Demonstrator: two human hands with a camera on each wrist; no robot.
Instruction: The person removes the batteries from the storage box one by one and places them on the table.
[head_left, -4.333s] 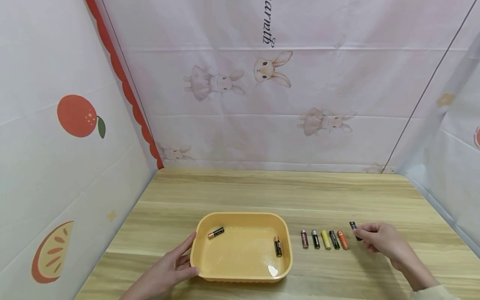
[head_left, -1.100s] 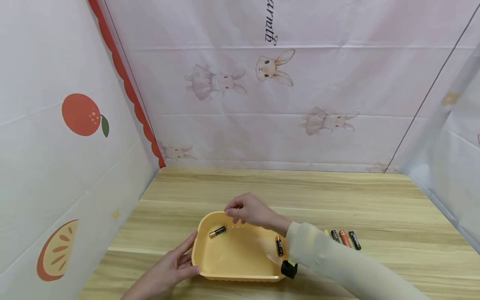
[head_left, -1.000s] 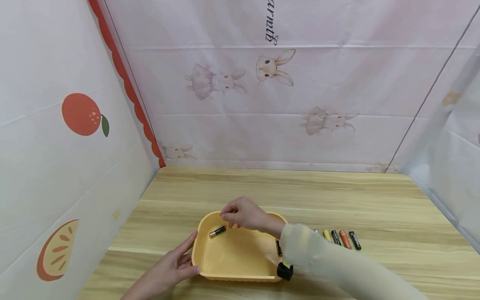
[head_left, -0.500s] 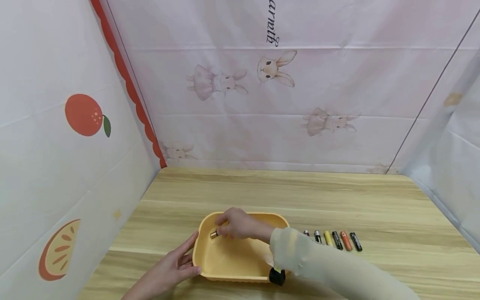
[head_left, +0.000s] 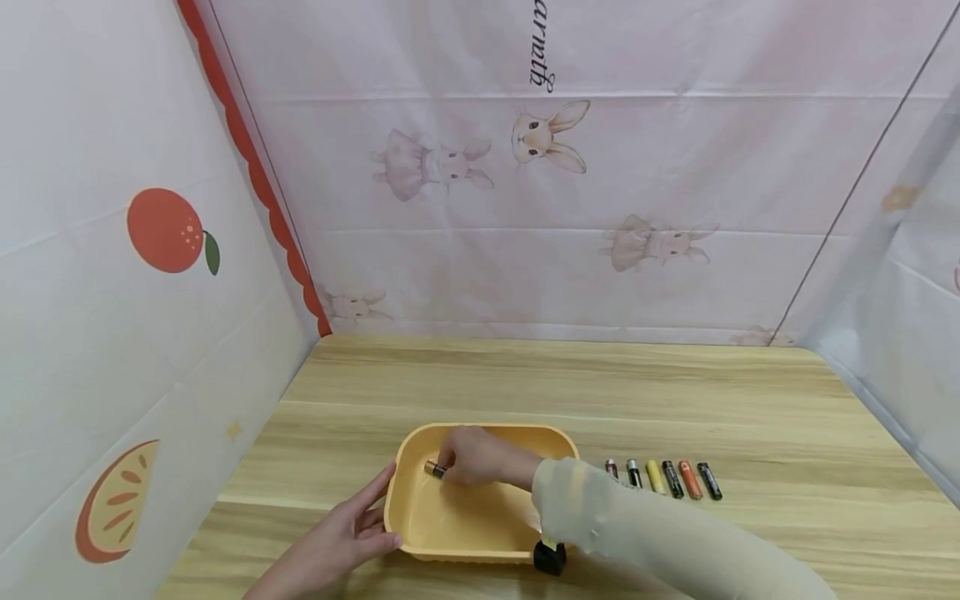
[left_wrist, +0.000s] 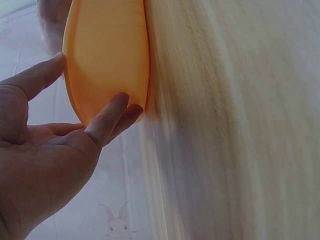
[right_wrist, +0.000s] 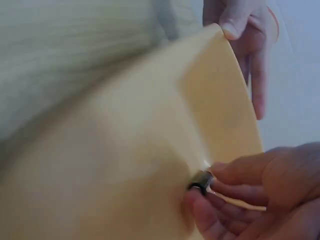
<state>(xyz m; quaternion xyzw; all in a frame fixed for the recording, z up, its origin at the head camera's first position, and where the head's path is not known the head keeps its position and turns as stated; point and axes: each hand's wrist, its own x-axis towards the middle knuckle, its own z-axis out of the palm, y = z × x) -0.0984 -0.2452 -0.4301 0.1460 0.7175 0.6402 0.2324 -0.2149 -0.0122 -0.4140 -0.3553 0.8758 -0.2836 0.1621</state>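
Observation:
A battery [head_left: 434, 469] with a copper-coloured end lies in the left part of a yellow plastic tub [head_left: 480, 554]. My right hand [head_left: 476, 456] reaches into the tub and pinches this battery between thumb and fingers. In the right wrist view the battery [right_wrist: 201, 180] shows between the fingertips, close to the tub's floor. My left hand [head_left: 345, 529] holds the tub's left end from outside. In the left wrist view its thumb [left_wrist: 47, 75] touches the rim and its fingers [left_wrist: 107, 117] lie against the outer wall.
To the right of the tub, several batteries stand in a row on the wooden table [head_left: 480, 379], among them a yellow one [head_left: 655, 477], an orange one [head_left: 690, 480] and a black one [head_left: 708, 481]. My right sleeve [head_left: 645, 517] crosses the tub's right end.
My right hand has set the black battery at the row's right end, moved left over the tub, come down into it and taken hold of the battery there. The left hand stays put.

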